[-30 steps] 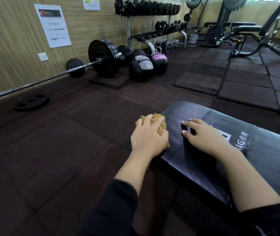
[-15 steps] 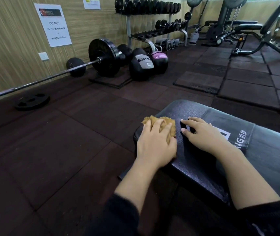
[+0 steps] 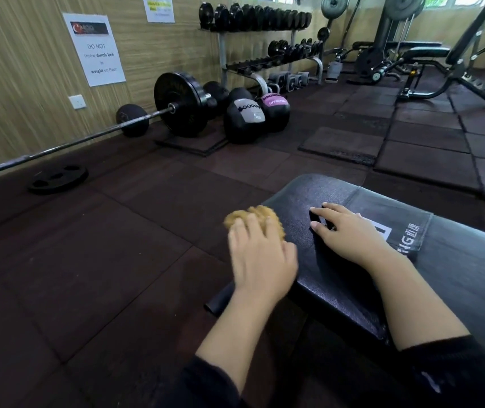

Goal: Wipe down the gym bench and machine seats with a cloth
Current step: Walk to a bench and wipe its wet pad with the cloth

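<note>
Grip: left hand point(image 3: 260, 257) clenched on cloth point(image 3: 253, 219), pressed at table point(image 3: 338, 278) left edge, lower centre of frame. Right hand point(image 3: 350, 234) flat, released, bracing pad. Progress judged early: bench wipe under way; machine seats point(image 3: 424, 51), upper right, untouched.
</note>
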The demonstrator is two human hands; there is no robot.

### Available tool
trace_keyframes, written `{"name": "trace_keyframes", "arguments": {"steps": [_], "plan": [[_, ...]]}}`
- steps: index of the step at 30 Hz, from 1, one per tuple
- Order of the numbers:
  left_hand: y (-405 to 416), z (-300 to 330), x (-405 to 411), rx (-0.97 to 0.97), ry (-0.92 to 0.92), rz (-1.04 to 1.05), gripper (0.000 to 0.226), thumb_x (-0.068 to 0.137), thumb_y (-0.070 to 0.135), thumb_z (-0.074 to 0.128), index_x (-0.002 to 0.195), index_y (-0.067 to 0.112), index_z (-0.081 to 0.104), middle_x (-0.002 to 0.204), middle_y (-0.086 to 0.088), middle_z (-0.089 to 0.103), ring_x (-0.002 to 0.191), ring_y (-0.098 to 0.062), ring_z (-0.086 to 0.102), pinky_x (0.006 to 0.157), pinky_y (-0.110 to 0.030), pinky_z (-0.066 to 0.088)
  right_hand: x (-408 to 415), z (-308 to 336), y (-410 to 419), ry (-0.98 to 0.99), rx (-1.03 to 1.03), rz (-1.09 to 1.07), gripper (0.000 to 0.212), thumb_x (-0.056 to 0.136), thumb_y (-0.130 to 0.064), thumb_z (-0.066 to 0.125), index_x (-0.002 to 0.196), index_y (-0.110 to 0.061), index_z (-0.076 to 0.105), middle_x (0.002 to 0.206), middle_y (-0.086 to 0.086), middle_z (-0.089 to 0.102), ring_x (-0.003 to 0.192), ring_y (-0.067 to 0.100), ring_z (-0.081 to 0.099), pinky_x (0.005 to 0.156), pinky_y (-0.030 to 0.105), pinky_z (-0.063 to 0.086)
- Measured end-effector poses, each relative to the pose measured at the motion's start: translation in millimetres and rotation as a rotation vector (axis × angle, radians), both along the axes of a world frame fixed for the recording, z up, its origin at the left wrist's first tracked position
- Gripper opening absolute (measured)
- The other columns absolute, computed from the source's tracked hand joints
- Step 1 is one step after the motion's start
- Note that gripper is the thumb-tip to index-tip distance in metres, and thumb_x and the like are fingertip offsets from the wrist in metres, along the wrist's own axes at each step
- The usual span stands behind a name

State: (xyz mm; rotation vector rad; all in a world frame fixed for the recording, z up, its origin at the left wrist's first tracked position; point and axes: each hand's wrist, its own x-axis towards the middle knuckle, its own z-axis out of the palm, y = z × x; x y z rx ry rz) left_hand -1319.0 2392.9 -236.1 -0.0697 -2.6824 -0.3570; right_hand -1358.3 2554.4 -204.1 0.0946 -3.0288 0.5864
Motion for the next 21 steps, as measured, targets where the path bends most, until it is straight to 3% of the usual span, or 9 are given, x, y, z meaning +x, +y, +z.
{"name": "trace_keyframes", "arguments": {"steps": [5, 8, 11, 13, 16, 18, 21], "plan": [[33.0, 15.9, -14.1, 0.033, -0.115, -0.286, 0.072, 0.077, 0.043, 0.018, 0.123, 0.011, 0.063, 0.132, -0.016, 0.055, 0.121, -0.041, 0.045, 0.105, -0.048, 0.033, -0.9, -4.0, 0.5, 0.037, -0.014, 0.002, 0.040, 0.097, -0.037, 0.041, 0.136, -0.034, 0.044, 0.150, -0.008, 0.034, 0.136, 0.013, 0.034, 0.115, 0.041, 0.015], [18.6, 24.0, -17.6, 0.161, -0.138, -0.280, 0.069, 0.080, 0.046, 0.017, 0.137, 0.026, 0.051, 0.150, -0.002, 0.041, 0.139, -0.029, 0.030, 0.112, -0.046, 0.028, -1.8, -1.9, -2.2, 0.161, -0.124, -0.065, 0.038, 0.096, -0.028, 0.044, 0.133, -0.018, 0.049, 0.141, 0.001, 0.046, 0.129, 0.020, 0.043, 0.107, 0.037, 0.031], [-12.4, 20.2, -15.0, 0.225, -0.067, -0.164, 0.061, 0.087, 0.043, 0.020, 0.141, 0.030, 0.046, 0.153, 0.004, 0.037, 0.143, -0.024, 0.028, 0.115, -0.048, 0.021, 3.3, 6.9, -20.8, 0.355, -0.175, -0.055, 0.034, 0.095, -0.024, 0.046, 0.126, -0.011, 0.054, 0.131, 0.010, 0.052, 0.120, 0.029, 0.049, 0.100, 0.040, 0.038], [-29.8, 13.6, -16.3, 0.265, -0.178, -0.131, 0.050, 0.098, 0.037, 0.027, 0.146, 0.027, 0.039, 0.155, 0.006, 0.034, 0.144, -0.015, 0.026, 0.118, -0.047, 0.011, 8.2, 7.5, -41.5, 0.274, -0.200, 0.075, 0.037, 0.095, -0.035, 0.045, 0.127, -0.018, 0.053, 0.132, 0.007, 0.049, 0.123, 0.027, 0.046, 0.105, 0.043, 0.034], [-41.0, 6.3, -18.7, 0.265, -0.257, -0.174, 0.045, 0.103, 0.032, 0.030, 0.147, 0.024, 0.037, 0.156, 0.007, 0.032, 0.145, -0.007, 0.020, 0.120, -0.043, 0.007, 8.6, -6.6, -57.6, 0.060, -0.048, 0.160, 0.053, 0.094, -0.049, 0.040, 0.143, -0.028, 0.034, 0.150, 0.000, 0.031, 0.140, 0.021, 0.023, 0.116, 0.047, 0.015], [-42.4, 4.4, -17.6, 0.247, -0.236, -0.193, 0.045, 0.104, 0.031, 0.030, 0.148, 0.023, 0.038, 0.157, 0.008, 0.029, 0.146, -0.007, 0.018, 0.119, -0.041, 0.006, 2.4, -7.9, -51.8, 0.061, 0.039, 0.112, 0.053, 0.097, -0.042, 0.036, 0.147, -0.028, 0.023, 0.154, -0.001, 0.024, 0.143, 0.021, 0.015, 0.115, 0.045, 0.007], [-42.2, -0.1, -16.2, 0.229, -0.199, -0.194, 0.045, 0.103, 0.031, 0.032, 0.148, 0.023, 0.038, 0.157, 0.007, 0.029, 0.145, -0.008, 0.018, 0.119, -0.039, 0.008, -5.1, -5.9, -46.1, 0.116, 0.133, 0.010, 0.052, 0.096, -0.028, 0.035, 0.147, -0.022, 0.023, 0.152, 0.007, 0.027, 0.140, 0.029, 0.020, 0.114, 0.044, 0.010]]}}
